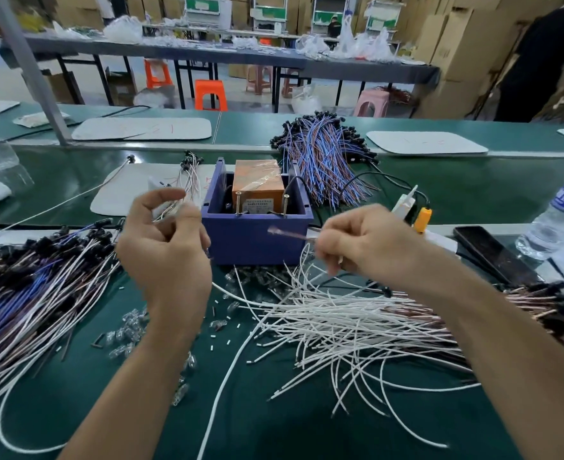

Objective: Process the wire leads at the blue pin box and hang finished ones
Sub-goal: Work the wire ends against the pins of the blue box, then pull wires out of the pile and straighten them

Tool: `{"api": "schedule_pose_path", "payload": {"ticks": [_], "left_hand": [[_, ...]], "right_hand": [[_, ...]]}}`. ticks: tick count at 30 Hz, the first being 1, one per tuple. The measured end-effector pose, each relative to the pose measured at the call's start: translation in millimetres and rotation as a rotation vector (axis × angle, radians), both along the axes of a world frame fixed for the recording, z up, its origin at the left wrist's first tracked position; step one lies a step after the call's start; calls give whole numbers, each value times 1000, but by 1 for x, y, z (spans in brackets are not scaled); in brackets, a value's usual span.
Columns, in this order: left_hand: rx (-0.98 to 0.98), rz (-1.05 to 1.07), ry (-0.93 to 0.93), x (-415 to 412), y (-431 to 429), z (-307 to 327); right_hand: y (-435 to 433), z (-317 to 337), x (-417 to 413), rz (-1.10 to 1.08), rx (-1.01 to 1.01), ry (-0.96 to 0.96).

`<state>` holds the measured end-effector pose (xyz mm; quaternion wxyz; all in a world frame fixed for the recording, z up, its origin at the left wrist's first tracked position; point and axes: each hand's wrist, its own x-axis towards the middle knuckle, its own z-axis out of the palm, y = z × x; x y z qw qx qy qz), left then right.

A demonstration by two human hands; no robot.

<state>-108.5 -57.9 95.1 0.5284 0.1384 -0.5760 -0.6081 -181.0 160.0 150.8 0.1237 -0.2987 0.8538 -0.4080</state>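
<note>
Head view. Pinching a wire lead (287, 234) btwn thumb and fingertips of right hand (363, 247), fingers curled tight. Lead blurred, long axis approx horiz, free tip pointing left and a touch up, hovering just in front of blue pin box (257, 240).

Curling left hand (164, 247) round thin pale leads (169, 212), strands running up and away past the index finger; grip partly blurred.

Working w/ box sitting btwn both hands, just beyond them: matte plastic, square, open-topped, w/ orange taped block (257, 180) inside and two upright metal pins (238, 202) near its front wall.

Resting right wrist over white wires (340, 323), smooth, curved, fanned out.

Seeing, left of left hand, capped wires (35, 287) in blue, brown and white w/ black ends; below left wrist, small clear glass bulbs (124, 333) lying scattered on green mat (75, 410).
</note>
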Motion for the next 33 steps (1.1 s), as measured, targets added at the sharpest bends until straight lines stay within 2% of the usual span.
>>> {"api": "schedule_pose_path", "payload": {"ticks": [4, 6, 8, 10, 13, 15, 16, 19, 20, 23, 26, 28, 31, 33], "left_hand": [[77, -2, 185, 5, -5, 29], [152, -10, 215, 4, -14, 39], [199, -41, 184, 5, -24, 41], [236, -121, 97, 6, -31, 36], [253, -188, -27, 11, -25, 21], [121, -229, -114, 14, -10, 11], [-8, -307, -185, 15, -2, 6], [-410, -647, -455, 17, 23, -13], [-433, -721, -504, 17, 30, -20], [-214, -774, -469, 15, 42, -30], [-148, -673, -402, 14, 41, -36], [-196, -610, -396, 17, 39, -39], [-290, -519, -404, 21, 39, -38], [-327, -479, -400, 21, 40, -37]], "right_hand": [[-11, -16, 36, 158, 350, 160], [-12, -21, 42, 177, 382, 209], [-10, -22, 38, 121, 313, 210], [-9, -20, 29, 1, 115, 103], [-5, -16, 19, -169, -477, -213], [-4, -15, 15, -189, -886, -427], [-3, -15, 13, -197, -1026, -501], [-3, -19, 9, -232, -1282, -654], [-3, -22, 8, -247, -1339, -680], [0, -34, 8, -296, -1418, -709], [9, -53, 10, -366, -1329, -746], [17, -64, 14, -439, -1099, -720], [32, -75, 22, -588, -606, -554], [42, -74, 31, -599, -48, -297]]}}
